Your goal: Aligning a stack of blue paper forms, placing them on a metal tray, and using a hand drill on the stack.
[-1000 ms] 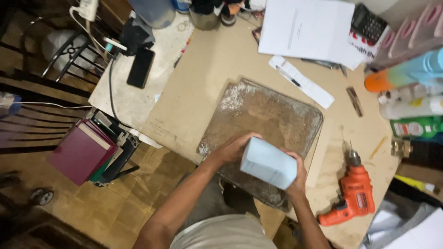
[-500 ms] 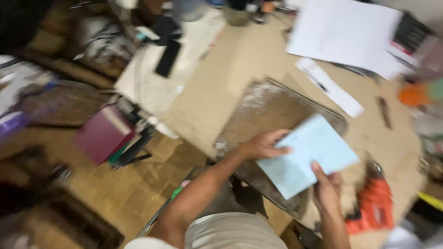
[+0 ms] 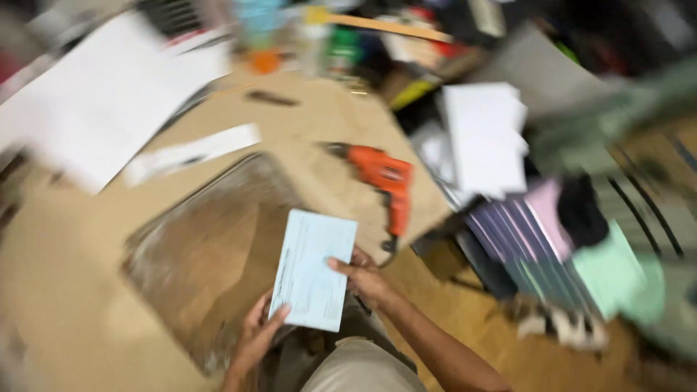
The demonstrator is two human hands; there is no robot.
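**Both hands pinching a pale blue paper over a messy workbench**

So the fingers first: the left hand (image 3: 255,335) is gripping the lower left corner of a pale blue sheet of paper (image 3: 314,268), thumb lying across the front and the other fingers tucked behind it. The right hand (image 3: 365,278) is clamping the right edge about halfway up, thumb pressing on the printed face and the rest curling around the back. Neither hand is loose; both are grasping the paper, and it's sitting between them, tilting a bit to the right, its face turned up toward the camera.

The sheet is hovering just above the near edge of a worn metal tray (image 3: 210,247) that's lying flat on the tan tabletop (image 3: 65,290). Just beside the tray, up and to the right of the paper, an orange power drill (image 3: 383,181) is lying on its side. A long white strip of paper (image 3: 190,152) is resting past the tray's far corner, and a big white sheet (image 3: 109,94) is spreading out farther left.

Off the table's right edge, a stack of white papers (image 3: 485,138) is sitting above what look like dark folders or books (image 3: 519,243). Everything's pretty motion-blurred, so the clutter at the back is hard to make out.
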